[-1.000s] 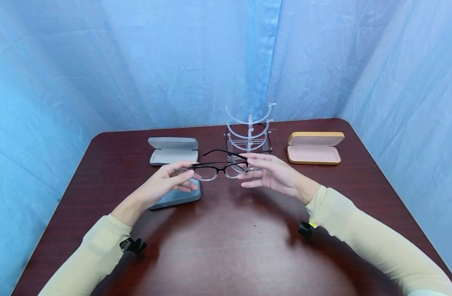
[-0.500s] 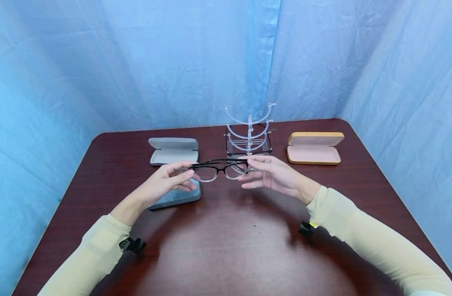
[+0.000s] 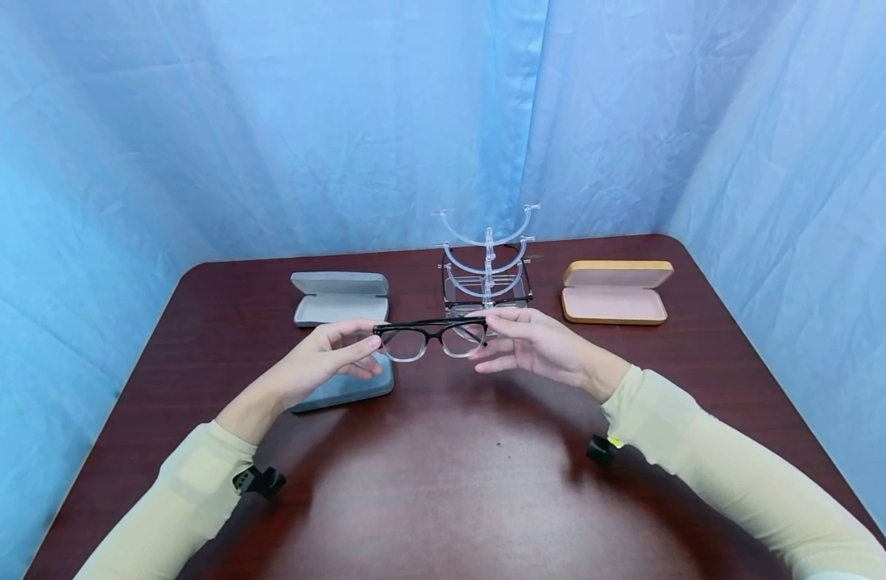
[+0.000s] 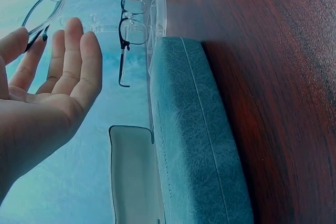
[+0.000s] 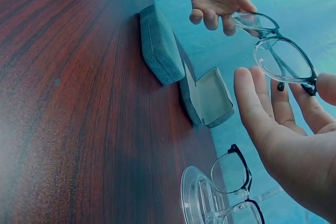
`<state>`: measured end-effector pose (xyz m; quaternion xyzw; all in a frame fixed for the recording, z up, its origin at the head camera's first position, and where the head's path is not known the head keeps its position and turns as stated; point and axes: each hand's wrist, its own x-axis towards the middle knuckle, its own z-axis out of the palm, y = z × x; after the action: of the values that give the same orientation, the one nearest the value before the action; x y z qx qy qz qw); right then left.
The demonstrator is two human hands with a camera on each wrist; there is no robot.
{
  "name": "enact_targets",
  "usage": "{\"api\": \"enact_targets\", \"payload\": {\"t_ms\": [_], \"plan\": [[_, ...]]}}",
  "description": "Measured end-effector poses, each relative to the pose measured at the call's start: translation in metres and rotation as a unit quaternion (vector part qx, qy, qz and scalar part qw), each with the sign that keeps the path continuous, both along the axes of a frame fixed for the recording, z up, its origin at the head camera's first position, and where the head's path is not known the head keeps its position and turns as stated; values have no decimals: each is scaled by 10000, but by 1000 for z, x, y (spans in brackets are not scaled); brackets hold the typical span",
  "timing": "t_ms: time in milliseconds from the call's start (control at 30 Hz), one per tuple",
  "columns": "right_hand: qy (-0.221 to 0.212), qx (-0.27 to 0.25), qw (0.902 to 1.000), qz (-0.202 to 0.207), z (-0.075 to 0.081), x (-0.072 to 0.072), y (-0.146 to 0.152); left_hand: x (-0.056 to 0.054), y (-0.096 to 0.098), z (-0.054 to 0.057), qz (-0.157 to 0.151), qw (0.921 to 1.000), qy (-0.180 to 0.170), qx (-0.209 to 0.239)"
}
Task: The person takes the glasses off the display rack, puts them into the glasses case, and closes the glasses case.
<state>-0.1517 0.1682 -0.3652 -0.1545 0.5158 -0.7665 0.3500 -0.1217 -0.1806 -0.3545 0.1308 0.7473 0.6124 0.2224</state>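
Eyeglasses (image 3: pixel 433 335) with a black upper rim and clear lower rims are held level above the table, lenses towards me. My left hand (image 3: pixel 327 354) pinches their left end between thumb and forefinger, the other fingers spread beneath. At the right end, my right hand (image 3: pixel 537 346) pinches the hinge corner with its thumb and fingers. In the right wrist view, the temples lie folded behind the lenses. Below the left hand sits a closed blue-grey glasses case (image 3: pixel 349 393), partly covered by that hand. A clear display stand (image 3: pixel 490 258) stands just behind the right hand.
Another pair of black-rimmed glasses (image 5: pixel 240 166) hangs on the stand's low tier. An open grey case (image 3: pixel 341 308) is at the back left, and an open yellow case (image 3: pixel 615 306) with pink lining at the back right. Blue curtains (image 3: pixel 327 121) enclose the table (image 3: pixel 443 499).
The raised temple of the eyeglasses has swung down and folded behind the lenses. The front has tipped slightly to face me more; both hands stay nearly in place.
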Motion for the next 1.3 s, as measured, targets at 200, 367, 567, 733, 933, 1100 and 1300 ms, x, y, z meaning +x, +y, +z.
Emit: {"api": "enact_targets", "payload": {"t_ms": [200,367,567,733,933,1100,1300], "plan": [[24,33,10000,-5,1,1,0,0,1,0,35,9997,234,63],[96,102,9999,-7,1,1,-1,0,2,0,40,9993,317,202],[119,70,9999,22,2,1,-1,0,1,-1,96,9994,301,144],[136,48,9999,67,4,0,-2,-1,0,-2,343,9989,292,149],[146,102,9998,41,5,-1,-5,0,0,-2,386,9982,252,375],[122,156,9998,-6,6,-2,-6,0,0,0,374,9978,186,507],[137,143,9998,-18,7,-3,-7,0,-2,0,376,9975,204,567]]}}
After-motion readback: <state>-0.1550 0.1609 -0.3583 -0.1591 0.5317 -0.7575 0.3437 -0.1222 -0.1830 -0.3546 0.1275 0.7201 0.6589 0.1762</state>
